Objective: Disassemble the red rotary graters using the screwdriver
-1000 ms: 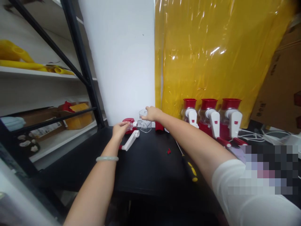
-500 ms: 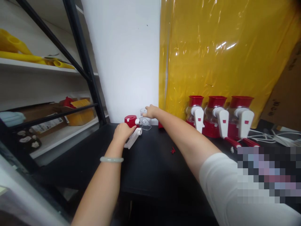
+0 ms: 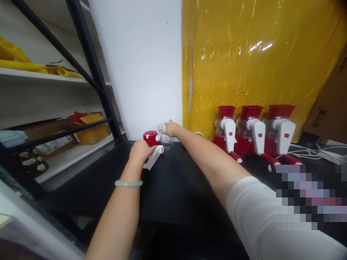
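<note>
My left hand (image 3: 139,152) is closed around the lower left side of a red plastic base (image 3: 150,136), its thumb pointing right just below it and the other fingers mostly hidden. Close against this hand, a white crank arm (image 3: 155,156) slants down to the table. Just right of the red base is a clear plastic housing (image 3: 165,138) with a round opening, near the white wall. My right hand (image 3: 172,128) reaches across and grips the housing's upper right part, fingers bent over it.
Several red-and-white hand-crank graters (image 3: 251,131) stand in a row at the right, before a yellow plastic sheet (image 3: 244,54). Small red pieces (image 3: 200,171) lie on the black table (image 3: 173,195). White cables (image 3: 311,151) are at far right. A black-framed shelf (image 3: 92,61) borders the left.
The view has shifted slightly. My right hand and the clear housing have moved a little to the left; my left hand stays at the red base.
</note>
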The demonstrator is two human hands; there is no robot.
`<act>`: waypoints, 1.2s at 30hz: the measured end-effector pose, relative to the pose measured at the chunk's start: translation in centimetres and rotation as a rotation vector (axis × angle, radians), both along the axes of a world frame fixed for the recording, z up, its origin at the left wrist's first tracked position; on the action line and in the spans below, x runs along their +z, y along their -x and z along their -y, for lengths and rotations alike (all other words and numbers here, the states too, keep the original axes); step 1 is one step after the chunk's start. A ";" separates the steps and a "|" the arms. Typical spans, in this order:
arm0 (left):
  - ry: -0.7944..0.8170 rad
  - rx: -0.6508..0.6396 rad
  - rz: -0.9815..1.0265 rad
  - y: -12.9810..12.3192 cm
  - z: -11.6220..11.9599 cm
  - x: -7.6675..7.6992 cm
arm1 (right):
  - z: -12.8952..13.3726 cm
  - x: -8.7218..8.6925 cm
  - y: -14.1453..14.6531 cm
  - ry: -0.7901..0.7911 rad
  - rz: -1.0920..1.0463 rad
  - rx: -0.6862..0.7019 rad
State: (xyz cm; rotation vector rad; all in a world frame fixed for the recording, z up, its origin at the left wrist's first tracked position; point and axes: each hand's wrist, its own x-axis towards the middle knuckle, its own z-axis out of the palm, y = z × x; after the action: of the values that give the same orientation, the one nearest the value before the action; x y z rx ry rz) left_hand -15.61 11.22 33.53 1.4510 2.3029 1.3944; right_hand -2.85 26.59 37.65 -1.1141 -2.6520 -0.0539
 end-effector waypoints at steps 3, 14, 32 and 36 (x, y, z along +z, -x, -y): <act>0.016 0.069 -0.138 -0.1 0.0 0.3 | 0.0 0.3 -0.3 0.018 -0.024 0.010; -0.349 -0.501 0.831 -4.7 -0.7 0.8 | 3.3 2.8 -8.5 0.025 -0.281 0.278; 0.153 -0.598 1.006 -6.2 -0.3 0.1 | 5.6 -3.1 -11.6 0.010 -0.457 0.415; 0.209 -0.576 0.949 -6.0 -0.5 -0.2 | 5.0 -3.5 -11.2 0.008 -0.462 0.484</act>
State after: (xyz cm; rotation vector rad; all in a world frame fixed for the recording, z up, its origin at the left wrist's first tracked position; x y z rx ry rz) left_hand -9.59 11.74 33.29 0.9415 1.2639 1.2153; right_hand 8.38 21.56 34.16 -0.3921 -2.4122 0.2724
